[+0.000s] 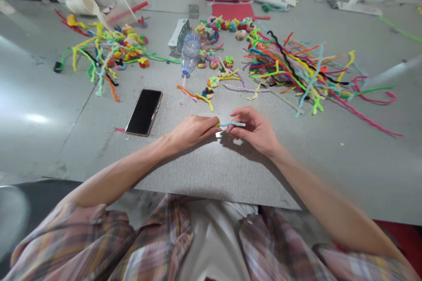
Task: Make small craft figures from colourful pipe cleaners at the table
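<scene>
Above the table's near middle, my left hand (193, 131) is closed, its thumb and fingers pinching a light blue pipe cleaner (232, 124). A bit of yellow shows at the fingertips. The strand points right, its free end lying between the thumb and forefinger of my right hand (255, 131). Those right fingers are curled around a small white object (219, 134) that reaches toward my left hand; its kind is hidden. Just beyond the hands lie a small multicoloured pipe-cleaner piece (208, 92) and a loose yellow-orange strand (206, 101).
A phone (144, 112) lies left of my hands. Behind stand a water bottle (190, 52) and rows of small pipe-cleaner pieces (214, 24). A big heap of pipe cleaners (296, 66) spreads at right, another tangle (108, 50) at left beside a tipped clear cup (120, 13).
</scene>
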Action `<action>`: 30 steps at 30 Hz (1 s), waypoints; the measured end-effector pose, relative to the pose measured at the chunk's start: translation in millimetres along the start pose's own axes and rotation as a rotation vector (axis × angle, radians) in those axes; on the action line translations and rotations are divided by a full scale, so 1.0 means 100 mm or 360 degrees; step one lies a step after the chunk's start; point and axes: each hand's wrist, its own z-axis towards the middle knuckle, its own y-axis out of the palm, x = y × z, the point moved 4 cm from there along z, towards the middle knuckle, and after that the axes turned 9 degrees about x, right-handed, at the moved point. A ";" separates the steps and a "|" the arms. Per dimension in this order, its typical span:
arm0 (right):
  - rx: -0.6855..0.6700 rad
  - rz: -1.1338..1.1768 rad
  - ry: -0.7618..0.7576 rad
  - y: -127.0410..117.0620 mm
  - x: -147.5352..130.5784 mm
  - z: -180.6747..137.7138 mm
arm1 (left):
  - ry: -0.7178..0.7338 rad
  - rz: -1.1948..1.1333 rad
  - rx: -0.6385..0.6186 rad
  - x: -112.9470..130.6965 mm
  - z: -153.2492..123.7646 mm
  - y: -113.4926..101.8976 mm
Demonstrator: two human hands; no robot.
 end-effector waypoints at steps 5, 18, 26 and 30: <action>0.0193 -0.0173 -0.0064 -0.06 -0.03 0.01 | -0.0124 0.0067 -0.0103 0.03 0.00 -0.02; 0.1003 0.0009 -0.0024 -0.73 0.22 0.19 | -0.0697 -0.1198 0.0577 -0.33 0.04 -0.05; 0.0864 0.0102 0.0144 -0.57 0.17 0.16 | -0.0732 -0.1257 0.0809 -0.34 0.02 -0.06; 0.0472 0.0073 0.0352 -0.45 0.18 0.15 | -0.0719 -0.1355 0.1105 -0.38 0.01 -0.15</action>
